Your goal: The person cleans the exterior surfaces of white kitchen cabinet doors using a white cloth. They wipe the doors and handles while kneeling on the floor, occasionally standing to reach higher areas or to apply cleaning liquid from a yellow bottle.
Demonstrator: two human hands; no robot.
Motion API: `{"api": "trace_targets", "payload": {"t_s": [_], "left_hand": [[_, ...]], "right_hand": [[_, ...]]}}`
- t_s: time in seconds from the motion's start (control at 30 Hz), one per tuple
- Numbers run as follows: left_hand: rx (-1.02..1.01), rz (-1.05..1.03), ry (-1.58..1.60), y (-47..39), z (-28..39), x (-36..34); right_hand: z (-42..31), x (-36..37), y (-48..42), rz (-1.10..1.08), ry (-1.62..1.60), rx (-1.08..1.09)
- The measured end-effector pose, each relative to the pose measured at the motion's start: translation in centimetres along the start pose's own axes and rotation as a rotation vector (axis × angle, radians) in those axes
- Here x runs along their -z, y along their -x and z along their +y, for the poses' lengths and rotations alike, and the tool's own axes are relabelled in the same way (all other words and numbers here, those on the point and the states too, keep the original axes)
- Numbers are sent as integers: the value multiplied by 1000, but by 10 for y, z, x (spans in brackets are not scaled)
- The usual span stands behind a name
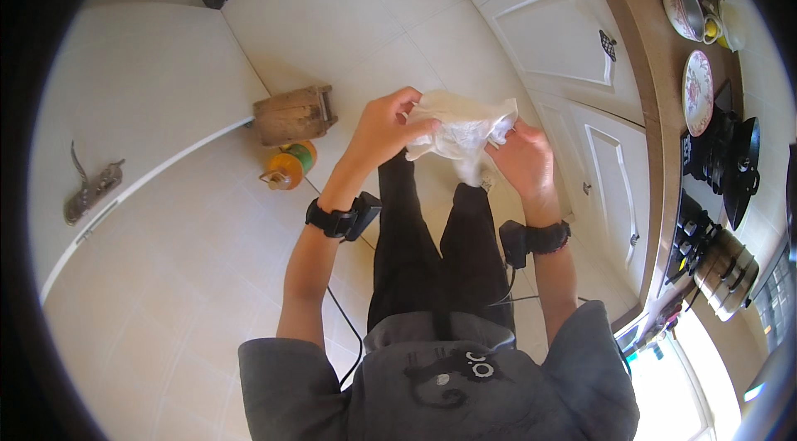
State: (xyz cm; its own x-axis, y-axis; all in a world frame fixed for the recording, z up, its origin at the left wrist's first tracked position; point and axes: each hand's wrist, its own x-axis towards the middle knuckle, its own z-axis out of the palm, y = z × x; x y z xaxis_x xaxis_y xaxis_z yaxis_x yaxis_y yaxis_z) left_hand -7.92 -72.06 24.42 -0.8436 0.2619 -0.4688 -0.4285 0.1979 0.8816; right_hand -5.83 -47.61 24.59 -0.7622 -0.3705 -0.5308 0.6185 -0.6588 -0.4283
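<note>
A crumpled white cloth or thin plastic bag [457, 120] is stretched between my two hands, over the floor in front of my legs. My left hand [389, 127] grips its left side, with the thumb lying on top. On the other side, my right hand [526, 151] holds the right edge, its fingertips partly hidden behind the material. A blurred whitish part of it hangs down below the middle. Both wrists carry a black strap with a small black box.
A wooden stool [292, 116] and an orange oil bottle [289, 167] stand on the floor by the white door [155, 74]. White cabinets [560, 36] run along the right under a brown counter [629, 11], bearing a floral plate [697, 92], a bowl [682, 10] and a black pan [744, 167]. Black cables trail beside me.
</note>
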Motion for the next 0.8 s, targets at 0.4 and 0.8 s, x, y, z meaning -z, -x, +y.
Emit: {"api": "trace_targets", "payload": {"t_s": [0.4,0.8], "left_hand": [[27,-163,181,-54,74,14],[-326,-332,85,-108,169,-39]], "right_hand": [[-67,-62,-21,-35,491,366],[-148,-43,34,61,1069,623]]}}
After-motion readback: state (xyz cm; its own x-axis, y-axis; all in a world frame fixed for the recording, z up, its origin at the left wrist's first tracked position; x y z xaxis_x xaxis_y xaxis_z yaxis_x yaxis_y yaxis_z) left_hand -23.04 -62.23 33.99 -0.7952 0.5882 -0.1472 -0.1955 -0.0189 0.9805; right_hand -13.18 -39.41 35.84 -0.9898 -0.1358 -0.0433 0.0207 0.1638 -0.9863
